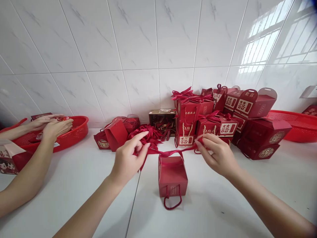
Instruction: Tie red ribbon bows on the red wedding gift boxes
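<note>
**Item:** small red cardboard gift box with cord handle [172,177], upright on the white worktop [223,205], between the two forearms.

**Fitted with:** thin red satin ribbon [170,153], stretched over the box top.

**Hold:** left hand [128,160] pinches one end and right hand [218,155] the other, fingers closed on it.

**Handling:**
- Ribbon: probably soft, light and slippery; best gripped close to the ends.
- Box: probably light and easily crushed; take it by the side walls.

**Behind:** pile of red gift boxes [223,122].
</note>
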Motion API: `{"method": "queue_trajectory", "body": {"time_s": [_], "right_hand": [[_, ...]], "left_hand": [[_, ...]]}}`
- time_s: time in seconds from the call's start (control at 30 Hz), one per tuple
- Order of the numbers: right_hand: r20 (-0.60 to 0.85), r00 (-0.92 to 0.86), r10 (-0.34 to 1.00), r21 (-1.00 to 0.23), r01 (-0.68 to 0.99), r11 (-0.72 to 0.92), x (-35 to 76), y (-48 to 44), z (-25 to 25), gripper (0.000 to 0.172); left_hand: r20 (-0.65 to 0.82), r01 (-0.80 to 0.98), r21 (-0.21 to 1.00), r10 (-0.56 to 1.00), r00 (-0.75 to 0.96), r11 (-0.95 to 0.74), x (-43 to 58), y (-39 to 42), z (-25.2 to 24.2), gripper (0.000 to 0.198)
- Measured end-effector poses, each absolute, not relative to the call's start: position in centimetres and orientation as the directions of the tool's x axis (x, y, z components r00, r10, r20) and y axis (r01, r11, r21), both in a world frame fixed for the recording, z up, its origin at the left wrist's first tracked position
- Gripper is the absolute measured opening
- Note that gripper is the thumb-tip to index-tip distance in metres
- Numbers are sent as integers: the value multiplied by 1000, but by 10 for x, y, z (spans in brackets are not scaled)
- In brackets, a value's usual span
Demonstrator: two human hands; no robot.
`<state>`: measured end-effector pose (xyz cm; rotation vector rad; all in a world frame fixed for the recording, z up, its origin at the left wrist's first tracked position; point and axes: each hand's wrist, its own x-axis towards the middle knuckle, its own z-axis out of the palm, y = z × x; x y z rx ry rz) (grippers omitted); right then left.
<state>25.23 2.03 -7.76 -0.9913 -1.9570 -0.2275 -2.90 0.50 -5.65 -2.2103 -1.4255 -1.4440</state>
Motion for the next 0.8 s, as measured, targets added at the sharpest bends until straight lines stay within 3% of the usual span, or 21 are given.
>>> {"method": "queue_trajectory", "body": {"time_s": [0.17, 0.27, 0.37, 0.43, 0.53, 0.6, 0.7, 0.8], "right_hand": [[403, -155, 902, -232, 936, 264, 307, 11, -128, 33], [188, -66, 980, -255, 960, 113, 324, 7, -154, 30], [63, -64, 996, -277, 958, 79, 326, 6, -167, 31], [72, -76, 994, -304, 948, 95, 324, 8, -169, 31], [249, -29, 968, -366, 923, 121, 317, 12, -163, 38], [347, -59, 936, -436, 874, 216, 305, 13, -154, 45], [393, -272, 878, -536, 709, 459, 274, 9, -136, 42], [399, -464, 791, -561, 559, 611, 240, 8, -123, 57]], "left_hand": [[536, 904, 309, 840, 91, -295, -89, -2, -98, 40], [370, 913, 330, 923, 108, -240, -107, -3, -127, 43], [295, 899, 348, 941, 164, -266, -106, 0, -146, 43], [319, 898, 321, 927, 196, -300, -98, 3, -147, 39], [414, 891, 314, 892, 183, -329, -79, 5, -137, 24], [437, 834, 419, 885, 163, -360, -63, 5, -127, 17], [390, 685, 611, 904, 176, -397, -35, 4, -113, 16], [348, 580, 689, 900, 261, -434, -11, 5, -109, 14]]}}
